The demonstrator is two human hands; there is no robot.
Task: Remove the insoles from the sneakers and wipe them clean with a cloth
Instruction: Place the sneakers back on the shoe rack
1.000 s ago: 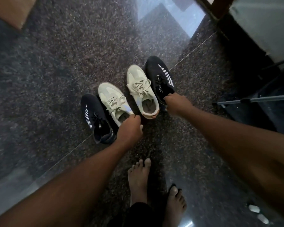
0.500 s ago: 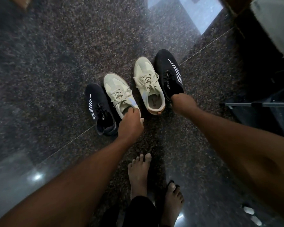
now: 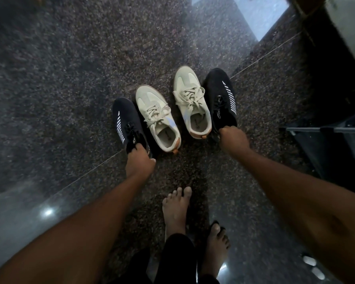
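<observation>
- Head view: four sneakers stand in a row on the dark floor (image 3: 70,78), with the cream pair (image 3: 156,111) between the black ones.
- My left hand (image 3: 139,160) curls its fingers round the left black sneaker (image 3: 123,117) at the heel. My right hand (image 3: 233,140) grips the right black sneaker (image 3: 219,95) the same way.
- I judge no insoles are out yet. The next move is to peel one up from inside.

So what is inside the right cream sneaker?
Inside the cream sneaker, a pale insole with a small dark print; the laces hide its front.
</observation>
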